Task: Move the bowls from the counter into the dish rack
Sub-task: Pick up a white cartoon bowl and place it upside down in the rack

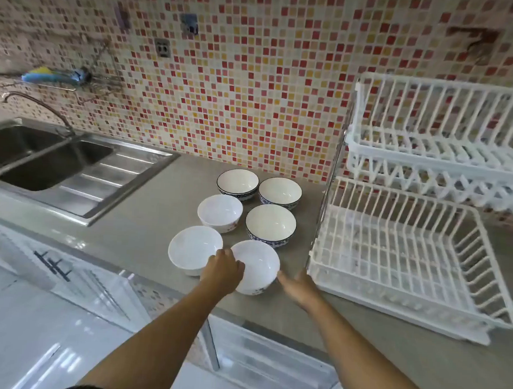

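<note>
Several bowls stand in pairs on the grey counter (147,218). The far ones (238,183) (280,192) (270,223) have dark blue patterned outsides; the near ones (220,211) (193,247) are plain white. My left hand (223,270) is curled over the left rim of the nearest white bowl (259,267), with the thumb inside the rim. Blurred and with its fingers apart, my right hand (296,285) lies against that bowl's right side. The white two-tier dish rack (392,296) stands to the right with nothing in either tier.
A steel double sink (51,165) with a faucet (40,105) and draining board fills the left. A mosaic tile wall (254,90) runs behind the counter. White cabinet doors (95,290) sit below the counter's front edge.
</note>
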`<state>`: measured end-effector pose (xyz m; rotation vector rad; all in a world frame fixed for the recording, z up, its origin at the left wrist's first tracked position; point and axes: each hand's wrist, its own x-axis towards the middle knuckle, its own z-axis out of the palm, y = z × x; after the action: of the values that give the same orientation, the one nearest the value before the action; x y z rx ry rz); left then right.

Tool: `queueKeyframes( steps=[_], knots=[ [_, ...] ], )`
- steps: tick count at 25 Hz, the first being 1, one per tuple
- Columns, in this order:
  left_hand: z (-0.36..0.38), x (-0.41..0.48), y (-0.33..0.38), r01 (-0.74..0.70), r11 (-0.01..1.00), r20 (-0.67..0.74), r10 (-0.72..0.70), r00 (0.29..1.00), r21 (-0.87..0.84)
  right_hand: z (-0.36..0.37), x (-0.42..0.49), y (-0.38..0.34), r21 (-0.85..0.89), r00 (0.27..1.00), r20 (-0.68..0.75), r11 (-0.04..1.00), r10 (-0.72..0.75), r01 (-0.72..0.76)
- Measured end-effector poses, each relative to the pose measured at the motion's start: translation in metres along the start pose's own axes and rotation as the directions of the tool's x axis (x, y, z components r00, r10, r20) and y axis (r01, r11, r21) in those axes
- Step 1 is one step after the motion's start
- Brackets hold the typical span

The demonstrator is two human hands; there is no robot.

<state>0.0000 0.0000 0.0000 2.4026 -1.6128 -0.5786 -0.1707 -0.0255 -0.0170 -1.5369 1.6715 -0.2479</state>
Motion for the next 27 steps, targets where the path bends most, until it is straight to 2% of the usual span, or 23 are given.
queueKeyframes(
  steps=[1,3,6,8,11,15,17,20,22,25,27],
  knots=[
    [0.004,0.001,-0.003,0.035,0.999,-0.006,-0.035,0.999,0.026,0.006,0.006,-0.002,0.048,0.999,0.006,0.998,0.045,-0.046],
    [0.02,0.009,-0.01,0.074,0.996,-0.003,-0.075,0.997,-0.043,0.018,0.02,-0.002,0.072,0.99,0.066,0.989,0.128,-0.133],
    [0.035,0.013,-0.018,0.175,0.949,0.054,-0.167,0.985,-0.263,0.038,0.037,-0.005,0.069,0.975,0.139,0.98,0.175,-0.186],
    [0.042,0.02,-0.018,0.167,0.943,0.068,-0.154,0.986,-0.289,0.045,0.04,-0.009,0.059,0.98,0.147,0.988,0.131,-0.141],
    [0.044,0.022,-0.013,0.184,0.956,0.084,-0.169,0.982,-0.227,0.043,0.037,-0.014,-0.017,0.989,0.128,0.998,0.069,-0.067],
    [0.031,0.019,-0.011,0.125,0.97,0.013,-0.126,0.992,-0.208,0.023,0.019,-0.013,-0.115,0.992,0.123,0.993,-0.024,0.038],
    [0.018,0.016,-0.01,0.136,0.967,-0.022,-0.144,0.989,-0.215,0.011,0.008,-0.013,-0.167,0.987,0.111,0.977,-0.117,0.134],
    [-0.009,0.009,0.0,0.041,0.987,-0.179,-0.069,0.981,-0.154,-0.008,-0.014,-0.022,-0.226,0.956,0.009,0.931,-0.293,0.288],
    [-0.029,0.003,0.007,-0.067,0.957,-0.304,-0.023,0.952,-0.283,-0.025,-0.028,-0.036,-0.215,0.916,-0.123,0.911,-0.382,0.351],
    [-0.063,-0.02,0.023,-0.233,0.826,-0.436,-0.017,0.9,-0.513,-0.053,-0.055,-0.056,-0.115,0.868,-0.213,0.894,-0.449,0.434],
    [-0.081,-0.031,0.037,-0.318,0.77,-0.512,-0.013,0.859,-0.553,-0.066,-0.066,-0.071,-0.122,0.825,-0.251,0.862,-0.507,0.493]
  ],
)
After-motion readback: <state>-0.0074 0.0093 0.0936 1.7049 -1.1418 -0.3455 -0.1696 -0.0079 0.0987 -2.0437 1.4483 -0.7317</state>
